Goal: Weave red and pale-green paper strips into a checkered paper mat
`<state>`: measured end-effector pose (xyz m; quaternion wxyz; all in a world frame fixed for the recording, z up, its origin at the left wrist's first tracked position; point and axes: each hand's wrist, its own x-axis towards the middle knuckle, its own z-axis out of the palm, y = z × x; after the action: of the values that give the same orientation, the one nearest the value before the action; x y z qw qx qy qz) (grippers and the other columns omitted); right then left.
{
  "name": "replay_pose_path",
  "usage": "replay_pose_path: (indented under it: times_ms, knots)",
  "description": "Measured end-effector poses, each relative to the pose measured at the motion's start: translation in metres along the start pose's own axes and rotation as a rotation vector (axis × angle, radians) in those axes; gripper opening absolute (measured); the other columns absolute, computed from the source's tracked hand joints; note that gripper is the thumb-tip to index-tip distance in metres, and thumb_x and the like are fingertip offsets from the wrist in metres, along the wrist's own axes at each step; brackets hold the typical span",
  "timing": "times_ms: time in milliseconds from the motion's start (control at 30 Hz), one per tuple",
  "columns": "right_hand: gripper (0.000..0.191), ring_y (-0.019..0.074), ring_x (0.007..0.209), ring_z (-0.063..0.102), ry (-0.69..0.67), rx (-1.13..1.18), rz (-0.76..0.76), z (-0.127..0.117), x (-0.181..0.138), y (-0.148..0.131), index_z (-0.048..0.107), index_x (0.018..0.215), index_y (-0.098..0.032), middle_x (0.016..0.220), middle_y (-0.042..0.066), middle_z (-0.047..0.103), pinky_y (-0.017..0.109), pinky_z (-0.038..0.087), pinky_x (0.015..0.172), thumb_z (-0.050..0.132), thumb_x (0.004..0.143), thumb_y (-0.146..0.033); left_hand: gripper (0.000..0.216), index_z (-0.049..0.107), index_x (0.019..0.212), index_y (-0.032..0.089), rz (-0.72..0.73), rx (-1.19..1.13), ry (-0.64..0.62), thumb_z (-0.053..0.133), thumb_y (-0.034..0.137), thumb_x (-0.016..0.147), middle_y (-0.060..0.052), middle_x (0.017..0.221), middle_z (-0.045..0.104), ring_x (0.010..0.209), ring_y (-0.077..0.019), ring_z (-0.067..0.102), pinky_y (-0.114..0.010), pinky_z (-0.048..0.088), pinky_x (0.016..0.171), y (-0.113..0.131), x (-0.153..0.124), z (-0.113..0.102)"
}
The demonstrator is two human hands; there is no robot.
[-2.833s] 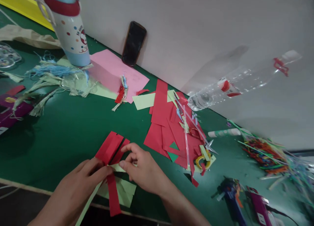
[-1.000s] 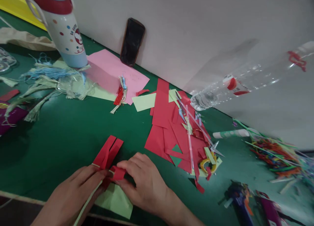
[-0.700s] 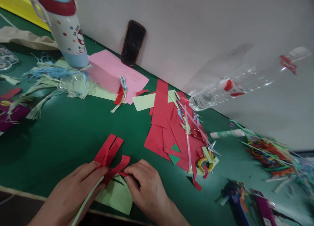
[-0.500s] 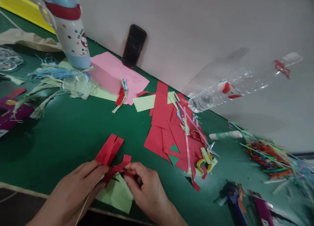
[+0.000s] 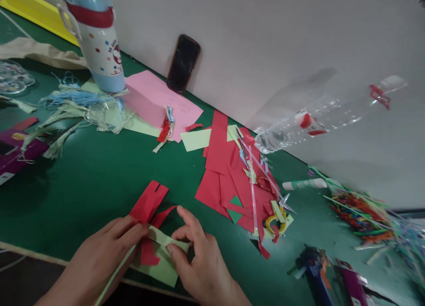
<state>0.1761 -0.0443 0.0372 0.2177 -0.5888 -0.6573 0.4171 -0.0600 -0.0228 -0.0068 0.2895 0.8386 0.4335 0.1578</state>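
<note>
Near the front edge of the table, my left hand (image 5: 106, 246) pinches red paper strips (image 5: 150, 200) where they cross, with its fingers closed over them. A narrow pale green strip (image 5: 159, 236) passes under those fingers, its long tail trailing over the wrist. My right hand (image 5: 202, 257) has its thumb and a finger at the free end of that strip. Its raised index fingertip meets the tip of a red strip (image 5: 166, 215). A pale green sheet (image 5: 166, 270) lies beneath the work. The exact crossing is hidden by my left fingers.
Red paper pieces (image 5: 219, 147) with scissors (image 5: 262, 182) lie ahead to the right, below a plastic bottle (image 5: 312, 120). A phone (image 5: 183, 63) leans on the wall beside pink paper (image 5: 146, 93). Tassels (image 5: 76, 107) and a flask (image 5: 102, 54) stand left.
My right hand has left the red strip end and opened out over the green strip, which now lies across the red. A red strip end has folded down onto the green sheet.
</note>
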Motion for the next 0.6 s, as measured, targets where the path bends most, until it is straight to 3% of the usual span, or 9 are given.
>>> replay_pose_path:
  times_ms: [133, 333, 467, 600]
  knots:
    - [0.055, 0.0154, 0.07, 0.066, 0.041, 0.024, -0.004, 0.003, 0.005, -0.006, 0.044, 0.138, -0.024, 0.085, 0.0, 0.072, 0.026, 0.052, 0.068, 0.056, 0.085, -0.02, 0.038, 0.064, 0.113, 0.032, -0.001, 0.003, -0.018, 0.046, 0.016, 0.084, -0.003, 0.114, 0.07, 0.098, -0.0184, 0.069, -0.023, 0.056, 0.074, 0.0, 0.0, -0.002]
    - [0.049, 0.0117, 0.06, 0.067, -0.027, 0.194, 0.185, 0.003, 0.029, -0.016, 0.047, 0.135, -0.025, 0.082, -0.003, 0.07, 0.022, 0.049, 0.056, 0.057, 0.088, -0.024, 0.034, 0.068, 0.102, 0.034, -0.141, 0.021, -0.164, 0.048, 0.015, 0.081, 0.001, 0.108, 0.07, 0.094, -0.0175, 0.068, -0.021, 0.052, 0.068, 0.007, 0.005, -0.002]
    - [0.046, 0.0099, 0.055, 0.067, -0.114, 0.372, 0.28, 0.002, 0.052, -0.021, 0.046, 0.133, -0.028, 0.087, -0.003, 0.068, 0.019, 0.049, 0.05, 0.057, 0.089, -0.024, 0.047, 0.067, 0.109, 0.037, -0.168, 0.103, -0.145, 0.044, 0.01, 0.079, 0.0, 0.113, 0.067, 0.099, -0.0197, 0.066, -0.024, 0.05, 0.069, 0.015, 0.003, -0.001]
    - [0.045, 0.0093, 0.052, 0.065, -0.135, 0.314, 0.235, 0.001, 0.069, -0.029, 0.049, 0.131, -0.028, 0.079, -0.006, 0.067, 0.02, 0.05, 0.053, 0.059, 0.087, -0.022, 0.061, 0.064, 0.116, 0.043, -0.18, 0.221, -0.21, 0.041, 0.004, 0.075, 0.001, 0.117, 0.066, 0.101, -0.0211, 0.066, -0.026, 0.051, 0.068, 0.011, -0.002, 0.001]
